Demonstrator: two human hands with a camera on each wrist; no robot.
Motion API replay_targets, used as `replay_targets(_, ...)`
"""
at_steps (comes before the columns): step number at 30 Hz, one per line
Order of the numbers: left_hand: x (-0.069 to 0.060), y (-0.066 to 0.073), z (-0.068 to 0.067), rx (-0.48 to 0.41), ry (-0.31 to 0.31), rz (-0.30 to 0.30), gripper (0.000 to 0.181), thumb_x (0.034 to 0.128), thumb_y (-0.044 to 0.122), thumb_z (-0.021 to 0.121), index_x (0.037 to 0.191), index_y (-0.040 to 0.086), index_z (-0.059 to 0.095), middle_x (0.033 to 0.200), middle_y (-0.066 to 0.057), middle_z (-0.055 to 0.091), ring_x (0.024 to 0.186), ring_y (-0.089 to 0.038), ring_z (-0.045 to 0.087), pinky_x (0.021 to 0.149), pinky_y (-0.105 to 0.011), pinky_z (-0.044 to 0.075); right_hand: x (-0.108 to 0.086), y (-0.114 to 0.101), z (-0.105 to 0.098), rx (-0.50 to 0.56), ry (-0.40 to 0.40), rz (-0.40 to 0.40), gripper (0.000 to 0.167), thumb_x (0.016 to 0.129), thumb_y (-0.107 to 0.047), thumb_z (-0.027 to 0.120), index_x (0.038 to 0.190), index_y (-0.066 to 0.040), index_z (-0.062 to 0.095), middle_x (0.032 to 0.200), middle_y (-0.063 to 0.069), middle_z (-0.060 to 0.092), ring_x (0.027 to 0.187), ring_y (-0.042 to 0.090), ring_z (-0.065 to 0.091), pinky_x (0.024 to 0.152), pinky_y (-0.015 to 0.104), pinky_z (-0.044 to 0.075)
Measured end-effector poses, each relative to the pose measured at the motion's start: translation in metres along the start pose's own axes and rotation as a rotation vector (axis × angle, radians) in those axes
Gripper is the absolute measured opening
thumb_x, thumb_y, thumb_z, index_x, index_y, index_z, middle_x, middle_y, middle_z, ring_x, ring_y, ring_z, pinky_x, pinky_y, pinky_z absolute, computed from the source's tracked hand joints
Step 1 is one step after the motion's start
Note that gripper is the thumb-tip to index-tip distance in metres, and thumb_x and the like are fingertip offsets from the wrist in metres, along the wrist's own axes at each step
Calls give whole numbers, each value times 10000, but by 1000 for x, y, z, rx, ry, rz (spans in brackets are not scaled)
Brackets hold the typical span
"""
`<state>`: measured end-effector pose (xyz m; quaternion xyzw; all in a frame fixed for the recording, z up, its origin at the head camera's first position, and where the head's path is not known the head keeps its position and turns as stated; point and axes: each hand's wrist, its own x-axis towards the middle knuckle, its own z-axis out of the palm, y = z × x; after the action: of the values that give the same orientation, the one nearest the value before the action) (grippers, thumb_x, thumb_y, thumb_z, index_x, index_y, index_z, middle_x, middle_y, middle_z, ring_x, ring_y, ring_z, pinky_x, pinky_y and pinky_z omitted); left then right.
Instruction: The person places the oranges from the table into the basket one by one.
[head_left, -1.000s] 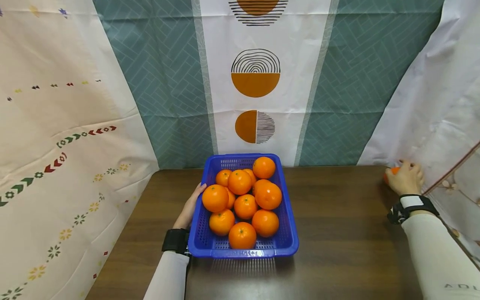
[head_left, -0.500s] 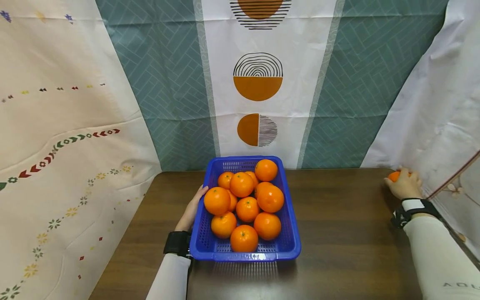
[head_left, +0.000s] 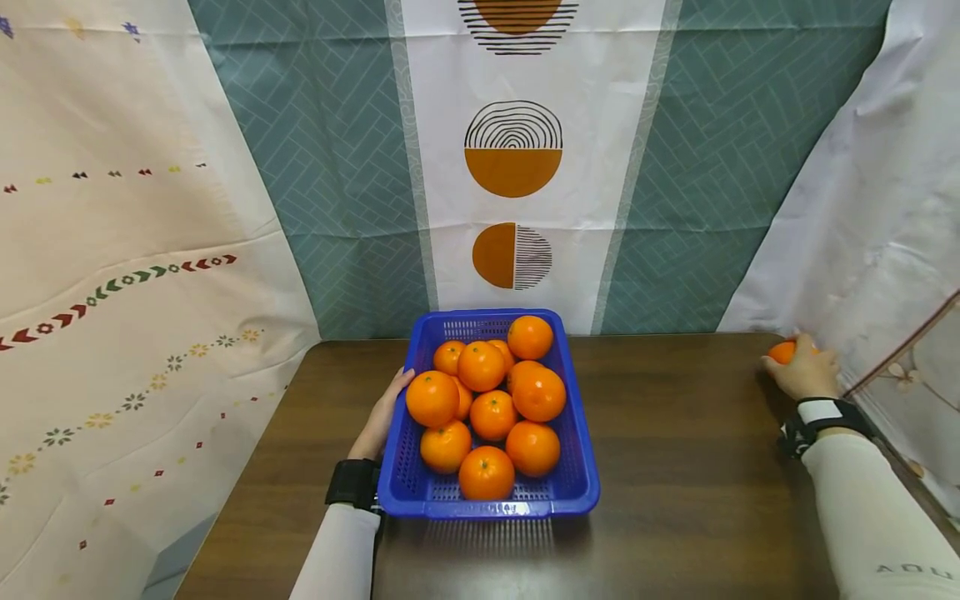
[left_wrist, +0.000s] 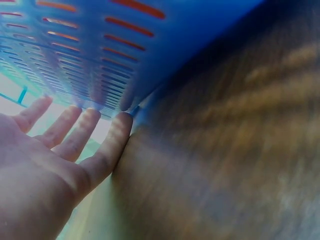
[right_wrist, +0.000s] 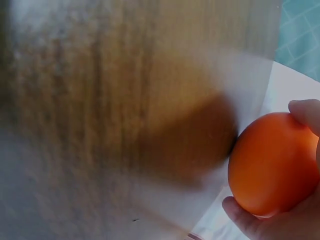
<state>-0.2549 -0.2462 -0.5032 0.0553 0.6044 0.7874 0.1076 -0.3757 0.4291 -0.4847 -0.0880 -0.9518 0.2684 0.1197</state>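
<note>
A blue plastic basket (head_left: 581, 433) with slotted walls stands on the table and holds several oranges (head_left: 487, 472). My left hand (head_left: 384, 414) rests against the basket's left side. In the left wrist view its extended fingers (left_wrist: 112, 140) touch the slotted wall. At the table's far right corner my right hand (head_left: 806, 371) grips a single orange (head_left: 782, 352). The right wrist view shows this orange (right_wrist: 272, 162) between fingers and thumb, low at the tabletop; whether it touches the wood is unclear.
The dark wooden table (head_left: 675, 450) reaches back to a green and white patterned cloth (head_left: 517, 108). White cloth (head_left: 885, 208) hangs along the right edge. A cream embroidered cloth (head_left: 150, 333) hangs on the left.
My right hand has shifted slightly left at the corner, and more of its orange shows. My left hand stays at the basket, which has not visibly moved on the table.
</note>
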Motion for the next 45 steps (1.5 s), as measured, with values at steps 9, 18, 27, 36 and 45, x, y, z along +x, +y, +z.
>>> replay_targets(9, -2, 6, 0, -11, -17, 4, 590, 1116, 516, 319, 1651, 341, 142, 1660, -54, 260, 1470, -327, 317, 1198, -609, 276, -10, -6, -1, 4, 28, -31, 683, 959, -259, 637, 1394, 134, 285, 1234, 576, 237, 1144, 742, 291, 814, 750, 323)
replay_targets(18, -6, 3, -1, 11, 10, -26, 625, 1091, 575, 365, 1646, 386, 148, 1662, -45, 260, 1475, -364, 334, 1168, -630, 322, -17, -8, 2, 87, 16, -85, 686, 972, -268, 660, 1395, 154, 324, 1249, 526, 285, 1164, 682, 287, 865, 704, 314)
replay_targets(27, -3, 2, -1, 34, 4, 0, 651, 1096, 560, 353, 1661, 348, 110, 1682, -76, 227, 1488, -362, 303, 1185, -632, 284, -19, -45, -5, 188, 37, -108, 734, 960, -259, 643, 1428, 195, 304, 1279, 483, 305, 1202, 608, 279, 907, 654, 329)
replay_targets(36, -11, 0, 1, -20, 44, -46, 682, 1087, 573, 380, 1667, 368, 88, 1693, -26, 193, 1512, -330, 254, 1214, -625, 221, -22, -102, -10, 383, -78, -178, 795, 997, -347, 668, 1521, 128, 305, 1429, 385, 303, 1131, 416, 416, 816, 319, 430)
replay_targets(45, -7, 3, 2, 24, 42, -60, 707, 1060, 636, 390, 1661, 409, 94, 1692, 19, 183, 1521, -327, 257, 1205, -641, 231, -36, -130, -11, 455, -167, -197, 792, 997, -348, 688, 1547, 55, 285, 1463, 338, 362, 1159, 406, 478, 796, 245, 436)
